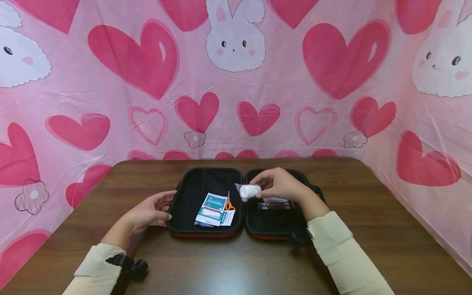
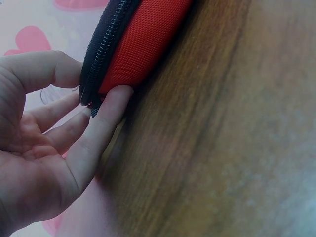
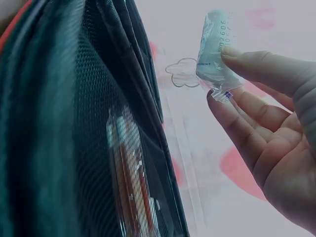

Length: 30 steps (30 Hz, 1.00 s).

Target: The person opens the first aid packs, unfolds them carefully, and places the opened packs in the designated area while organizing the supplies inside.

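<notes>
A black zip-up case (image 1: 184, 221) with a red outside lies spread open on the wooden table. My right hand (image 1: 282, 186) pinches a white bandage roll (image 1: 250, 191) in clear wrap, above the case's hinge; printed digits show on the wrap in the right wrist view. At the case's left edge, my left hand (image 1: 153, 211) grips the rim, its thumb (image 2: 116, 101) against the red fabric beside the zipper. In the left half lie a teal-and-white packet (image 1: 212, 207), orange-handled scissors (image 1: 229, 204) and a white card (image 1: 228, 218).
Behind mesh in the case's right half sits a clear-wrapped item with brown strips (image 3: 131, 182). The brown table (image 1: 228, 266) extends around the case. A pink curtain (image 1: 236, 86) with hearts and rabbits hangs behind it.
</notes>
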Each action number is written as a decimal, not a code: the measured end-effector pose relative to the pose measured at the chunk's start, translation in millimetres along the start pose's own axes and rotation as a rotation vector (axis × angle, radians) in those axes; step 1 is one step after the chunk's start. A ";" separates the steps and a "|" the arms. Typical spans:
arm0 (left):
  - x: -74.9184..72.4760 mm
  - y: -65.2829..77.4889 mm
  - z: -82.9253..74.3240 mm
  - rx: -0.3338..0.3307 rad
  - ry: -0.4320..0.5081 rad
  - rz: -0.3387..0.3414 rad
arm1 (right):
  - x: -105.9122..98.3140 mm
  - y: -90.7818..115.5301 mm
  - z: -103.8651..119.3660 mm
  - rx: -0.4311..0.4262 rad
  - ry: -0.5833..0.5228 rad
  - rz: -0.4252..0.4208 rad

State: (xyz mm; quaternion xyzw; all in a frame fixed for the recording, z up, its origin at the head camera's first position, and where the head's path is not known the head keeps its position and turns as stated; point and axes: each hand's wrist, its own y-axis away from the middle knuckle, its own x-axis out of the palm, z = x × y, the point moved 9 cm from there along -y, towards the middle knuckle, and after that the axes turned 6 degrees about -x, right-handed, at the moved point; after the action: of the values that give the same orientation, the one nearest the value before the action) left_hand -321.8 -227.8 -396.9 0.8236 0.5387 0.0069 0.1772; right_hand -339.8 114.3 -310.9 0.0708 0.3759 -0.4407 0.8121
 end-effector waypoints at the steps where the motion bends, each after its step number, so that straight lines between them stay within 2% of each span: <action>1: 0.1 0.0 -0.1 0.000 -0.001 0.000 | -1.5 2.6 -0.1 -0.005 0.008 -0.003; 10: 1.2 0.9 -1.5 -0.005 0.001 -0.003 | -11.5 23.8 -6.6 -0.013 0.031 -0.016; 19: 0.9 0.5 -0.7 -0.010 0.001 -0.010 | -18.9 42.6 -12.3 -0.030 -0.014 -0.033; 30: 0.9 0.2 -0.6 -0.016 0.001 -0.016 | -30.2 60.7 -15.9 -0.032 0.016 -0.032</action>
State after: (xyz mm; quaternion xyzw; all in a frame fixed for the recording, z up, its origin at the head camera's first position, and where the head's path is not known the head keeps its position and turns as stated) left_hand -321.4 -226.9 -396.5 0.8179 0.5452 0.0102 0.1835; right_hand -311.8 177.9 -314.9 0.0550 0.3905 -0.4470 0.8029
